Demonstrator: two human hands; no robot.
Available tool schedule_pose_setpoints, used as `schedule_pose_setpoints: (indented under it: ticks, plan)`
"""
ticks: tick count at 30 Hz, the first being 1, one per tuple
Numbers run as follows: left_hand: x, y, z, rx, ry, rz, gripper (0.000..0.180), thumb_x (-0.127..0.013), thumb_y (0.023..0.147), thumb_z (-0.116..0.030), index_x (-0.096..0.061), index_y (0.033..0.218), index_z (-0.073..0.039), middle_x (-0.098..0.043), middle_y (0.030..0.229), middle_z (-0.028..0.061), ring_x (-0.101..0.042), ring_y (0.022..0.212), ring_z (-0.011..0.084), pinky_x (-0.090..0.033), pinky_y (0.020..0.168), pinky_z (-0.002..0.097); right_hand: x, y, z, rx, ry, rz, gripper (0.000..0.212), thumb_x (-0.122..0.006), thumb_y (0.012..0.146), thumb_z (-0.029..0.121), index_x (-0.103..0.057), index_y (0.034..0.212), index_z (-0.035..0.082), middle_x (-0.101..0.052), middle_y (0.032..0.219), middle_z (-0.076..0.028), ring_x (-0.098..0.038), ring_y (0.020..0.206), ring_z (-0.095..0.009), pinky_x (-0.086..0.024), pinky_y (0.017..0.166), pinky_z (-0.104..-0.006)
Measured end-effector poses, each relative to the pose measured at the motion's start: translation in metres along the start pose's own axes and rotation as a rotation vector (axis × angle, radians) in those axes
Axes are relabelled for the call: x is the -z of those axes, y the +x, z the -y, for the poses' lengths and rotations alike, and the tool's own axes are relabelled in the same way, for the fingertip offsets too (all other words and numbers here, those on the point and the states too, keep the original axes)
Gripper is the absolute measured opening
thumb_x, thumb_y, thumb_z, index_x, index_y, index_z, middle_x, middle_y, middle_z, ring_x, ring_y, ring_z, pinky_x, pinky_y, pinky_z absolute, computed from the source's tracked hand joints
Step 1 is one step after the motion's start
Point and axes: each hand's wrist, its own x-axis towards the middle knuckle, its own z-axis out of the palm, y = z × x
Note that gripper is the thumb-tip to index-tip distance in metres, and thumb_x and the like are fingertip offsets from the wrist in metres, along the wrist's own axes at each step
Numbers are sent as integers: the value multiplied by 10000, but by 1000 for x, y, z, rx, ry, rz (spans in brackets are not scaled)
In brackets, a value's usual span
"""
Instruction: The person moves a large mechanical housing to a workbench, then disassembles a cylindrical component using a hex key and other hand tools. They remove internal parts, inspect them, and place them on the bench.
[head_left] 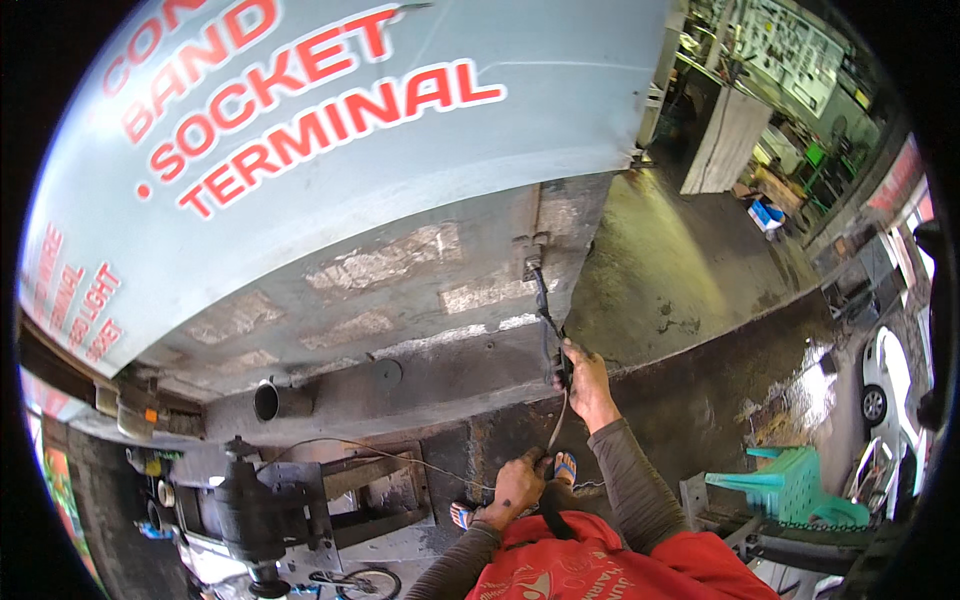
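Pale grey wall (570, 110) up top, scuffed along its lower band; dark stained floor (690, 410) below. Black cord (543, 298) drops from a wall outlet (529, 258), long axis near vertical, lower end leaning right, into the right hand (590, 388), clamped on it. Pale cable (558, 424) emerges beneath, slanting down and left toward the wearer; left hand (518, 487) clamped on its lower stretch, fingertips hidden. Green plastic stool (790, 485) well off to the right.
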Motion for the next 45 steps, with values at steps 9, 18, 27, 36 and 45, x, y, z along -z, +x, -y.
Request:
schedule_pose_setpoints:
  ticks: [9,18,27,36,45]
  plan:
    - [-16,25,24,65,132,122,409,-610,1029,-408,-686,1229,-60,-720,1106,297,-685,1037,497,-544,885,573,31,62,19,-28,86,-11,252,-780,966,290,-685,892,69,-614,741,-10,-579,577,-166,-476,492,-330]
    - [-12,-52,151,506,116,-116,450,-654,1005,-307,-653,1366,-38,-710,1279,245,-665,1219,420,-509,1048,474,19,146,25,0,-54,29,198,-757,981,237,-746,1065,58,-626,775,-14,-595,665,-133,-546,548,-330]
    - [-35,-219,204,1089,-365,-173,265,-639,1016,-276,-720,1067,-29,-708,861,78,-705,741,185,-550,575,381,-23,182,-22,185,-660,-30,400,-824,824,336,-774,1046,6,-771,1040,-239,-735,1055,-400,-577,871,-461]
    - [-31,-195,149,1081,-483,-207,262,-635,1023,-281,-716,1048,-33,-704,868,70,-704,722,189,-572,566,378,-52,181,-7,83,-631,-59,391,-775,883,395,-786,995,20,-767,1037,-230,-731,1016,-420,-566,870,-487]
    - [-7,-97,145,736,-436,-379,219,-670,1004,-181,-737,1128,-13,-713,897,59,-629,580,150,-509,499,307,34,193,29,314,-700,208,375,-749,914,322,-735,1031,-33,-764,989,-234,-725,903,-358,-542,816,-452]
